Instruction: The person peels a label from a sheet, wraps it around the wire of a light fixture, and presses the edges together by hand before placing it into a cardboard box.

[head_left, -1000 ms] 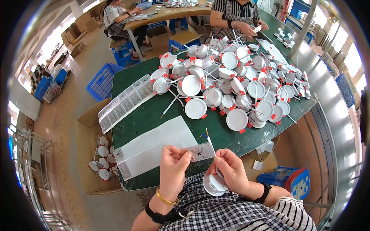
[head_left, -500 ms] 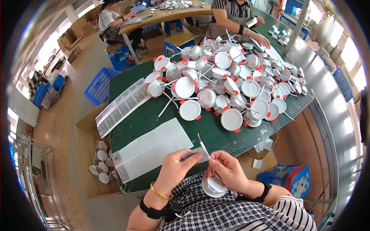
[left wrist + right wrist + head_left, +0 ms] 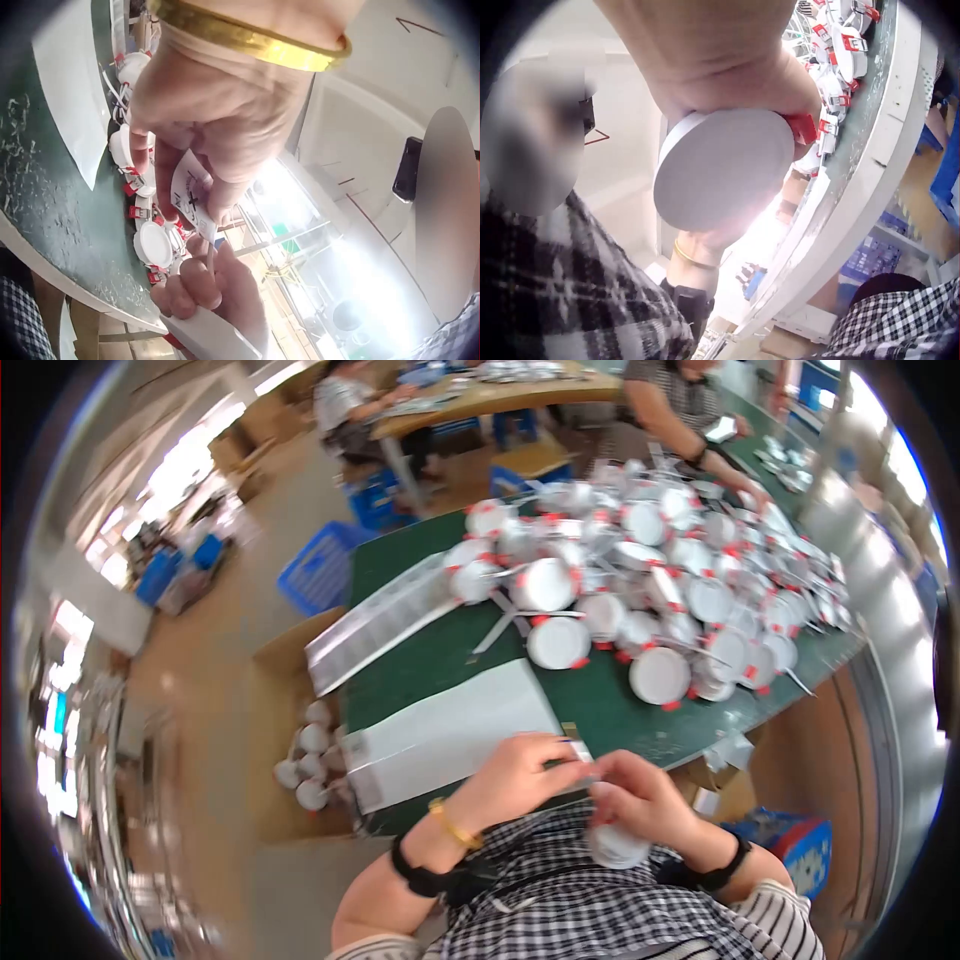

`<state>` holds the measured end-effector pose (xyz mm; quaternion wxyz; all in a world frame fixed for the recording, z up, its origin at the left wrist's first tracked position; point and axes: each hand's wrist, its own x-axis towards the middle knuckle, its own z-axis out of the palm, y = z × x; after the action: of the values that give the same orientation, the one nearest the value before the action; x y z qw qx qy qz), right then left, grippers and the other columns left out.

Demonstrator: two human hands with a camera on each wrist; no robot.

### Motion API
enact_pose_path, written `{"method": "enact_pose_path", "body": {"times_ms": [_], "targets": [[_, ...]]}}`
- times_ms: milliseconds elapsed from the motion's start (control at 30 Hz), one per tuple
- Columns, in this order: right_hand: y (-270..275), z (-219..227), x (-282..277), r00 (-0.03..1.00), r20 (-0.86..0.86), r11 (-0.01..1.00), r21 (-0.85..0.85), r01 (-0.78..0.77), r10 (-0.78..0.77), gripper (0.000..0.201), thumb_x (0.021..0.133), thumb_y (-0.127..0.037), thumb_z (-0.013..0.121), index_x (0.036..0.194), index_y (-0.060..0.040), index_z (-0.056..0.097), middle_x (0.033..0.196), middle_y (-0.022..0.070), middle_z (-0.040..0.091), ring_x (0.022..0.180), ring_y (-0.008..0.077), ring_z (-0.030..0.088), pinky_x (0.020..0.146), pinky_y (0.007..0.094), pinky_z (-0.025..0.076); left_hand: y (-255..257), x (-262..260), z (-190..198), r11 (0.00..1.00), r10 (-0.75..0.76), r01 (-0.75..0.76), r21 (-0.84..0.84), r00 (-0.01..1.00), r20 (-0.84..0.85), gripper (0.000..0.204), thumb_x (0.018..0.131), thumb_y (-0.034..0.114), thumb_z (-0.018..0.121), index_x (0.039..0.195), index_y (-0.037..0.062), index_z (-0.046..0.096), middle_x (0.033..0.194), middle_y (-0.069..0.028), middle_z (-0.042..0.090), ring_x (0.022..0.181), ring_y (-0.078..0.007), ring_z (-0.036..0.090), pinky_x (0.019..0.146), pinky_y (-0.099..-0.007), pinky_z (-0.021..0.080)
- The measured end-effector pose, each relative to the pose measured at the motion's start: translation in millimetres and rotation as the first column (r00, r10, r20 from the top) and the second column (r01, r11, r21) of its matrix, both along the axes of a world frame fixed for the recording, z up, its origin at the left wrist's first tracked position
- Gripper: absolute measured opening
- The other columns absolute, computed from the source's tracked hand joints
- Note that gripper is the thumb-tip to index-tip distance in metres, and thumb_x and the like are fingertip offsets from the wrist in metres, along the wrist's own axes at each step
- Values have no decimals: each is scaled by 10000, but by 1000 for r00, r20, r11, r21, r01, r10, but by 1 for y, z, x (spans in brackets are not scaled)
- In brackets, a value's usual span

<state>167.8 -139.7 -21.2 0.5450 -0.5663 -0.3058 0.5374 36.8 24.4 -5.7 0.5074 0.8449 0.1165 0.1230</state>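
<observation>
My left hand (image 3: 515,775) pinches a small printed label (image 3: 193,196) between thumb and fingers. The label meets the white cable (image 3: 211,259) of a round downlight, and its far side is hidden by the fingers. Right beside it, my right hand (image 3: 645,800) grips that cable with curled fingers. Under the right hand hangs the downlight (image 3: 724,169), a white disc with a red clip (image 3: 802,129) at its edge. Both hands are close together in front of the checked apron, at the table's near edge.
Many white downlights (image 3: 660,675) with red clips are heaped on the green table (image 3: 625,725). A white backing sheet (image 3: 455,735) and a printed label strip (image 3: 385,615) lie to the left. A cardboard box (image 3: 275,690) with downlights stands beside the table. Another person's arm (image 3: 670,420) reaches over the heap.
The label, stretched flat between the hands earlier, is now mostly covered by the left fingers. The left hand has come up against the right. The head view has swung, shifting the scene right.
</observation>
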Motion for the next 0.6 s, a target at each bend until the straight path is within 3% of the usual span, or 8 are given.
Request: {"method": "enact_pose_path", "body": {"times_ms": [33,100,300,400,433,467,533,600], "targets": [[5,2,5,999,36,1000,12,-29,29,119,939,-111,566,1014,-20,553,710,10,603,646,55,577,577,210,463,3,6,0,999,-25,25,25,1000,15,177,838,199,674,864,24,677,752,-110,614,706,-275,581,656,-354,458],[7,2,4,954,299,999,31,-37,26,98,937,-91,555,918,2,580,676,34,624,608,77,597,553,223,478,1,1,5,997,19,-16,-79,999,30,209,826,238,685,840,31,668,728,-103,606,715,-284,568,700,-368,448],[9,20,3,888,458,997,31,-67,45,98,920,-69,551,892,23,573,661,59,659,604,89,621,552,227,487,8,-27,2,993,73,-75,-97,997,-18,209,826,267,698,843,58,692,796,-72,659,774,-239,595,772,-345,456],[9,18,-2,892,444,995,17,-102,84,99,918,-63,543,895,28,576,672,67,671,597,95,623,547,228,489,8,-40,2,986,112,-127,-108,984,-142,186,840,246,686,851,61,697,807,-77,663,766,-225,603,750,-342,466],[11,19,-5,916,399,999,4,-53,47,103,922,-51,520,867,28,557,639,71,644,583,108,622,535,234,493,11,-46,4,971,142,-169,-168,976,-164,174,867,211,666,880,39,692,822,-70,676,781,-166,621,738,-308,489],[12,18,-3,913,405,998,18,-63,50,103,922,-51,520,867,28,557,639,71,644,583,108,622,535,234,493,16,-52,0,972,154,-178,-155,976,-157,174,867,211,666,880,39,692,822,-70,676,781,-166,621,738,-308,489],[15,11,6,956,269,991,98,90,-113,122,929,-44,499,829,21,527,596,69,601,568,118,618,515,244,490,28,-68,-19,847,331,-351,-399,936,-121,196,899,200,642,944,12,670,865,-51,685,829,-110,623,745,-263,501],[26,14,-5,957,286,997,73,27,-47,150,941,-56,489,806,8,501,611,62,589,558,112,604,505,247,475,18,-63,-25,796,298,-212,-567,952,63,253,934,218,605,1071,7,633,927,-35,676,839,-95,605,763,-235,489]]}}
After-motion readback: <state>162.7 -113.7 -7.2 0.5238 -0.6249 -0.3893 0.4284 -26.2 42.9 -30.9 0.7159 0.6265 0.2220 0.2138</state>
